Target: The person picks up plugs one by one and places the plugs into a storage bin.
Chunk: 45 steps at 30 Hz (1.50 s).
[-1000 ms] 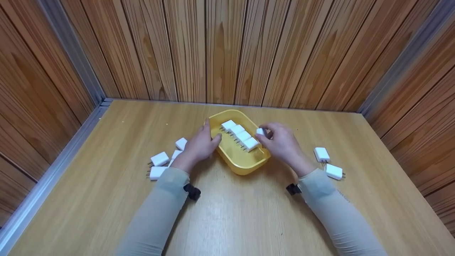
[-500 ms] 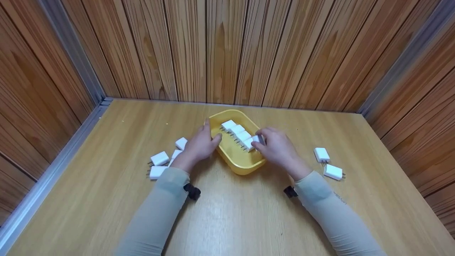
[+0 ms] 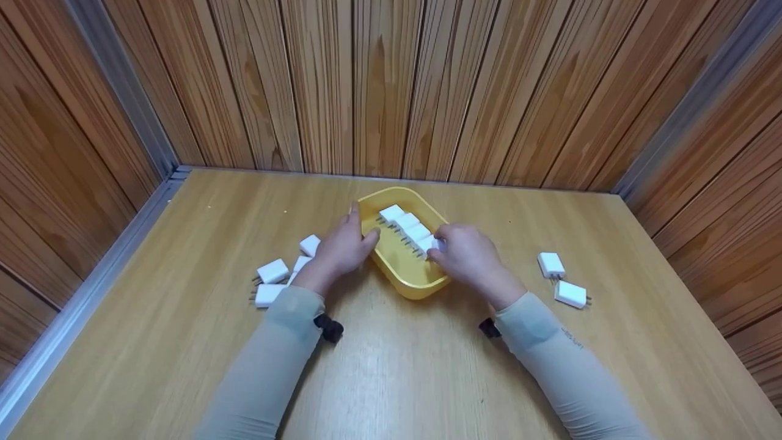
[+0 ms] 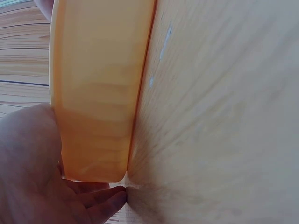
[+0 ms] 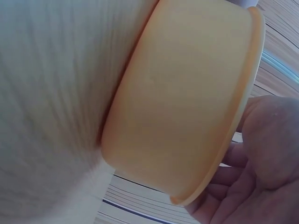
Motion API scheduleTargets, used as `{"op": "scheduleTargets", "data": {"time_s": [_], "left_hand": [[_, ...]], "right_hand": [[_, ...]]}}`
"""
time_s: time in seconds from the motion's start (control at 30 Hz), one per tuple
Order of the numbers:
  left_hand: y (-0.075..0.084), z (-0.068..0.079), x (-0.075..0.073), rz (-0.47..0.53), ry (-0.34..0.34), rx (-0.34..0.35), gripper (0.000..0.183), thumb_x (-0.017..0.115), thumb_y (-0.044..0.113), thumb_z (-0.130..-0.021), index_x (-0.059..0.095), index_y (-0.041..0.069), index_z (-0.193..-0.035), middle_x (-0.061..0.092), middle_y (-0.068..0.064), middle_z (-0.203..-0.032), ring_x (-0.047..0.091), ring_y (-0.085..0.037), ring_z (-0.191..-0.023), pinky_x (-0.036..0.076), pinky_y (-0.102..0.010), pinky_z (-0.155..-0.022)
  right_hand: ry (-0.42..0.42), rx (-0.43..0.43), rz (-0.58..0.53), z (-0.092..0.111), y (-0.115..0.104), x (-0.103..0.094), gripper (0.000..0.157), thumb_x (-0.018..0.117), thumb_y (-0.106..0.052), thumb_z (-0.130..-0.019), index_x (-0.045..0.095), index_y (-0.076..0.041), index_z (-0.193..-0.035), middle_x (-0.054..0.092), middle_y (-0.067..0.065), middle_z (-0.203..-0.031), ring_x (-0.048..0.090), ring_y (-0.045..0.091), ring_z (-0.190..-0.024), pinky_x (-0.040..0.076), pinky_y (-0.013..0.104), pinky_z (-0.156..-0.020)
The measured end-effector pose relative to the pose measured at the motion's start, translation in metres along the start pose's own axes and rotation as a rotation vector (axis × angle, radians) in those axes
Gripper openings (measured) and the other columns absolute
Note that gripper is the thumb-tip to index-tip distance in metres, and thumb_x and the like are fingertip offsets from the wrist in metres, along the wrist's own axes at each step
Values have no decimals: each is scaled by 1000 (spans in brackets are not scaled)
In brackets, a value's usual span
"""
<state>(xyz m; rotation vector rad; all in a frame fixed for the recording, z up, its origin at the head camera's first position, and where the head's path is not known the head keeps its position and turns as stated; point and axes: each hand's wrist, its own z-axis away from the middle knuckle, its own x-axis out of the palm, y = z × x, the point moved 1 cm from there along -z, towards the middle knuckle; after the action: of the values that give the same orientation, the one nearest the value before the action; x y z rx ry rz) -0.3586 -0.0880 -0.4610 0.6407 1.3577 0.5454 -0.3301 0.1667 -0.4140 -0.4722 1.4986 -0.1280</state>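
Observation:
A yellow plastic bin (image 3: 418, 289) stands on the table at an angle. Along its inside, several white plug chargers (image 3: 405, 222) lie in a slanting row, prongs towards the left. My left hand (image 3: 342, 247) grips the bin's left side, thumb at the rim and fingers round the outside; in the left wrist view the fingers (image 4: 100, 201) curl behind its end. Over the right rim reaches my right hand (image 3: 471, 256), pinching a white charger (image 3: 437, 244) at the near end of the row. That charger is mostly hidden by the fingers. The right wrist view shows only the bin's outer wall (image 5: 177, 88) and this hand (image 5: 266, 154).
Several white chargers (image 3: 273, 271) lie loose left of the bin, partly behind my left wrist. Two more chargers (image 3: 551, 264) lie at the right, close together. Wood-panelled walls (image 3: 379, 91) enclose the table (image 3: 391, 366) at the back and sides.
My right hand has moved left and down into the bin, carrying the charger from above the right rim to the row's near end. My left hand keeps its grip on the bin.

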Motion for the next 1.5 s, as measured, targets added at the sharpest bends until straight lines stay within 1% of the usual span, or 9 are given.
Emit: {"op": "scheduleTargets", "data": {"time_s": [0.2,0.47,0.7,0.87,1.0,1.13,1.2,1.37,1.5], "left_hand": [[-1,0,1,13,-13,-20,94,50,57,-113,-3,18,-180,22,-17,-183,47,-37,-148,41,-57,-122],[-1,2,0,1,-6,-17,94,50,58,-112,-1,18,-180,21,-17,-184,34,-38,-163,29,-58,-131],[-1,1,0,-39,8,0,95,49,58,-111,3,11,-180,27,-19,-181,50,-36,-146,41,-56,-123],[-2,1,0,-27,2,-13,95,50,59,-111,1,16,-180,26,-18,-181,50,-37,-143,42,-56,-120],[-2,1,0,-12,-8,-17,95,50,58,-112,-1,18,-180,25,-17,-182,48,-37,-144,40,-57,-123],[-2,1,1,0,-11,-20,94,50,58,-112,0,18,-181,22,-15,-184,46,-36,-148,37,-57,-126],[-2,1,1,4,-11,-19,94,51,57,-112,0,18,-181,23,-15,-183,47,-37,-147,40,-57,-123],[-1,1,1,10,-12,-15,94,51,58,-111,0,19,-181,27,-15,-182,50,-36,-142,47,-55,-113],[0,1,1,-6,-6,-1,94,50,58,-111,0,18,-180,28,-15,-181,49,-35,-145,44,-55,-119]], "right_hand": [[-33,-10,102,-3,-9,2,31,78,-25,-104,76,-3,-124,69,11,-103,64,30,-92,55,41,-80],[-37,-24,296,-8,-16,8,16,71,-18,-101,73,-4,-108,68,12,-93,62,31,-80,51,45,-71],[-4,-37,381,-10,-17,12,11,69,-14,-94,73,-4,-98,70,14,-90,65,32,-78,59,55,-67],[-38,-31,419,-11,-20,14,11,69,-15,-96,73,-6,-99,67,12,-88,63,31,-76,58,53,-67],[-50,-35,459,-11,-21,14,9,68,-13,-97,73,-6,-97,66,12,-87,61,30,-75,59,53,-66],[-52,-43,461,-10,-21,13,9,70,-14,-97,74,-5,-97,67,12,-86,61,31,-74,59,52,-67],[-60,-40,442,-10,-20,12,11,71,-15,-97,73,-5,-99,66,13,-87,61,31,-76,58,51,-67],[-100,-20,345,-7,-17,6,16,75,-15,-94,73,-3,-105,66,13,-93,61,31,-81,54,47,-67],[-126,-33,263,-4,-14,2,20,80,-10,-90,74,-1,-106,66,13,-93,60,31,-82,50,42,-69]]}}
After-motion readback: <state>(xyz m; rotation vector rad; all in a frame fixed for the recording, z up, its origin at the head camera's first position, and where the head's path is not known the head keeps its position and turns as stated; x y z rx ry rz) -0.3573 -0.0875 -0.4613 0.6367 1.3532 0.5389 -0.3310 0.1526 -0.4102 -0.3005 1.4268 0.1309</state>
